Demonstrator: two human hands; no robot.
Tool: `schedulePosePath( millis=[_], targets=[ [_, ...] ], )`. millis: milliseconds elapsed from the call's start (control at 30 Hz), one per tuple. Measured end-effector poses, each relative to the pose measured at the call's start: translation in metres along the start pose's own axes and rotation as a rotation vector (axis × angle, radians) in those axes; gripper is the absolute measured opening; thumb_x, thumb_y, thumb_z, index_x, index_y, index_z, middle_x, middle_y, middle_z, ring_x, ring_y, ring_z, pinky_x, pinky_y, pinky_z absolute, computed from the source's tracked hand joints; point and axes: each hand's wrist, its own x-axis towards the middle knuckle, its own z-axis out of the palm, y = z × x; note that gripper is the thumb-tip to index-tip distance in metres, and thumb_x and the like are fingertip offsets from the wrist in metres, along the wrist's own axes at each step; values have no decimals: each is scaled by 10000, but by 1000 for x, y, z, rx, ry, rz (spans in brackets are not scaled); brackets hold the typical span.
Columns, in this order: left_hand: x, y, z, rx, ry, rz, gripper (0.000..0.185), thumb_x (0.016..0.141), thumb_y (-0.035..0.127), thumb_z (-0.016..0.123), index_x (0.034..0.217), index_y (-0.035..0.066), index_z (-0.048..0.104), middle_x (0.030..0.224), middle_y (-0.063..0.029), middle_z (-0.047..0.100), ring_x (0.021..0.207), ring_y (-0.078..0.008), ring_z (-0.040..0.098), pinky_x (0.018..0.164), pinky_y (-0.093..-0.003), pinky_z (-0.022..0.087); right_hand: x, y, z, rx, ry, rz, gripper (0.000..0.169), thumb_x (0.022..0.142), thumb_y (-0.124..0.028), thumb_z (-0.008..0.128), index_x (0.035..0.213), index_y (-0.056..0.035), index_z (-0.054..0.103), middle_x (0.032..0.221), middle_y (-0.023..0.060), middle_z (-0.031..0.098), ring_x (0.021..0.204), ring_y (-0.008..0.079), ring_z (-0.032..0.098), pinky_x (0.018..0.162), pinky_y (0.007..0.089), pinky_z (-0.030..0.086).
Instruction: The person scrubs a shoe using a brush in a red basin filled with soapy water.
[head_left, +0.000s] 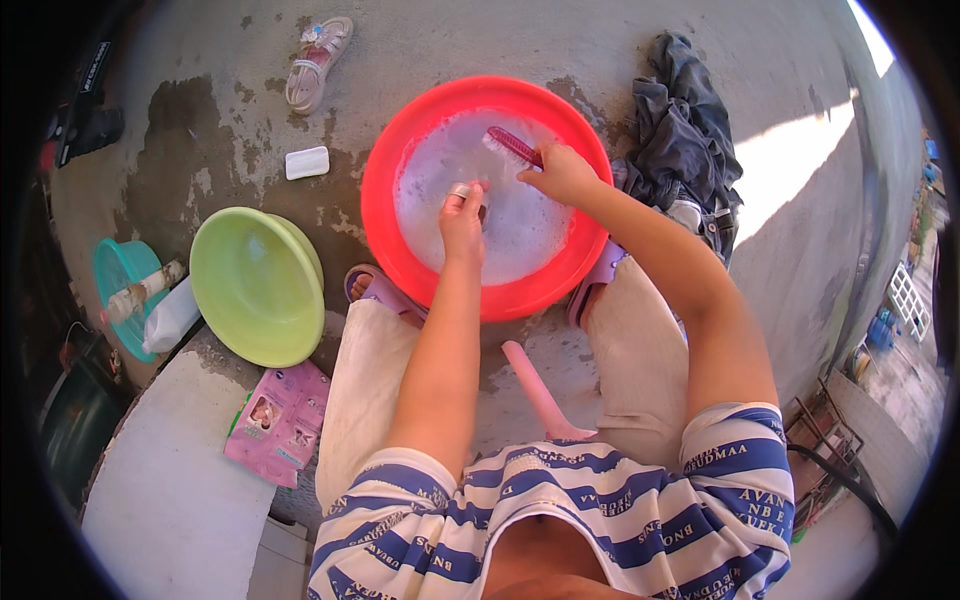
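A red plastic basin (491, 304) full of soapy water stands on the ground between my feet. My right hand (562, 174) grips the handle end of a purple scrub brush (511, 144), its white bristles over the suds. Over the middle of the basin, my left hand (463, 217) pinches a small object (460, 190) with a pale rim; most of it is hidden by the fingers or the water, so I cannot tell what it is. Brush and left hand are apart.
A child's sandal (319, 66) and a white soap bar (307, 163) lie beyond the basin at left. Dark wet-looking clothes (686, 127) lie at right. A green basin (255, 289), a teal basin (127, 262), a white bottle (171, 315) and a pink package (279, 424) are at left.
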Motion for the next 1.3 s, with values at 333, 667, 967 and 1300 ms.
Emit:
schedulePosePath(
  millis=[333,667,967,1300],
  targets=[
    [-60,28,9,225,-52,123,133,932,161,596,961,40,643,880,-53,681,728,-76,580,668,-222,450,-22,-6,33,833,-35,139,693,591,-402,876,1006,48,553,852,125,643,775,175,617,675,319,493],
    [-72,42,14,545,75,116,195,824,115,678,950,1,581,814,-35,643,618,-102,578,633,-255,493,-39,5,17,884,-40,52,463,745,-257,795,1056,16,586,750,25,580,620,98,540,537,253,431],
    [-45,64,5,1357,-79,569,724,692,90,749,1340,37,430,1038,-129,626,853,-196,640,755,-331,545,-25,17,0,810,-142,-228,398,762,-225,773,1059,-26,599,819,18,600,655,42,500,486,213,379],
    [-39,22,-24,329,-257,-287,484,786,75,720,1209,-48,518,1100,-150,634,912,-208,661,810,-350,544,7,1,31,973,-198,-73,381,791,-242,772,1058,-37,594,741,-6,581,584,66,494,493,238,396]
  ],
)
